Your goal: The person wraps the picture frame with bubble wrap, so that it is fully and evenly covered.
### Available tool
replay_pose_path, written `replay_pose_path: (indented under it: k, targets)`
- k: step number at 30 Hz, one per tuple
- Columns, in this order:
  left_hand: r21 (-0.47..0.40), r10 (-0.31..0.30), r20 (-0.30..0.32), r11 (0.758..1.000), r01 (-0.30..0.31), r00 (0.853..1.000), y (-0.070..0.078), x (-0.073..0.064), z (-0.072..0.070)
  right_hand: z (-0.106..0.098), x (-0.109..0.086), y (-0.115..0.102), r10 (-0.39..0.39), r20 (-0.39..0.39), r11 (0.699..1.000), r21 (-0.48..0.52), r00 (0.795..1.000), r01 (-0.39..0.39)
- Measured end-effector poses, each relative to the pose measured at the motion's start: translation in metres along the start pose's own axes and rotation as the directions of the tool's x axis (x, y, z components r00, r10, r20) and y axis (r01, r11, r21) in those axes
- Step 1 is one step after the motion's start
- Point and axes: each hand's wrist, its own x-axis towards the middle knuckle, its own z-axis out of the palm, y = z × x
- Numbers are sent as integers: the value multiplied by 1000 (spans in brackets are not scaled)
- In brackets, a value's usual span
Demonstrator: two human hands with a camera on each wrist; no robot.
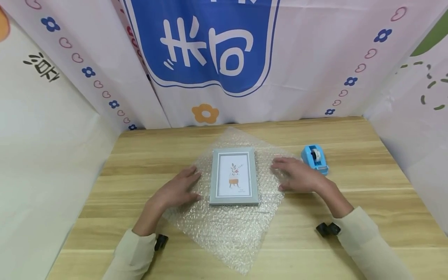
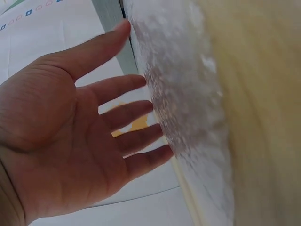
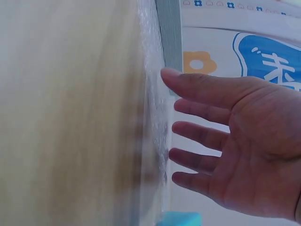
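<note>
A picture frame (image 1: 234,177) with a pale grey-green border lies face up on a sheet of bubble wrap (image 1: 231,229). It holds a print of a potted plant. The sheet is turned so that one corner points toward the person. My left hand (image 1: 179,188) is at the sheet's left side, fingers spread and fingertips right at the plastic in the left wrist view. On the opposite side my right hand (image 1: 297,175) has its fingers extended over the sheet's right part, apart from the frame. Neither hand holds anything.
A blue tape dispenser (image 1: 315,158) with a roll of tape stands just beyond the right hand. The wooden table (image 1: 140,155) ends at a printed cloth (image 1: 308,58) behind, with pale panels at both sides. Small black devices (image 1: 328,229) are strapped at the sleeves.
</note>
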Motion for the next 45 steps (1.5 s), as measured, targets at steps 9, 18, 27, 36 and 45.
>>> replay_pose_path:
  k: [9, 18, 27, 36, 45]
  targets:
    - [17, 94, -22, 995, -94, 995, -6, -12, 5, 14, -15, -13, -77, -30, 996, -36, 997, 76]
    - [49, 150, -38, 988, -148, 988, -4, -35, 11, 29, -37, -25, -115, -34, 993, -28, 993, 114]
    - [17, 194, -43, 981, -194, 980, -2, -52, 20, 36, -46, -35, -166, -39, 986, -34, 985, 165]
    - [25, 274, -58, 962, -273, 960, -1, -62, 23, 42, -44, -38, -203, -26, 977, -74, 979, 200]
    - [90, 338, -1, 937, -336, 941, -11, -60, 21, 43, -41, -32, -201, -38, 977, -78, 979, 197]
